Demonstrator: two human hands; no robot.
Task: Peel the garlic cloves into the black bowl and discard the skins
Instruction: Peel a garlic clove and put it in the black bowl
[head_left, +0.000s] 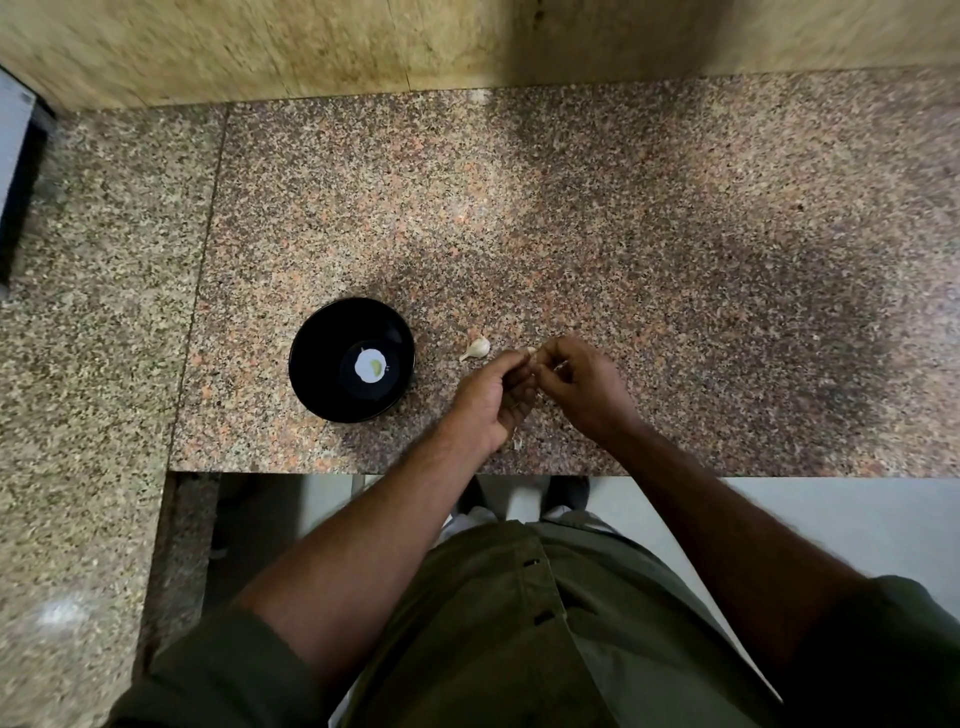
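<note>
The black bowl (317, 358) stands on the granite counter, with a pale peeled garlic clove (375, 368) lying on a white patch in its bottom. Right of the bowl an unpeeled garlic clove (477, 348) lies on the stone. My left hand (491, 397) and my right hand (582, 384) meet just right of that clove, fingers curled together around another garlic clove (531, 352), of which only a white tip shows. A scrap of garlic skin (517, 441) lies under my left wrist.
The speckled granite counter (675, 260) runs wide to the right and back to a yellowish stone wall (363, 41). Its front edge (311, 472) is close to my body. A dark object (18, 171) sits at the far left edge.
</note>
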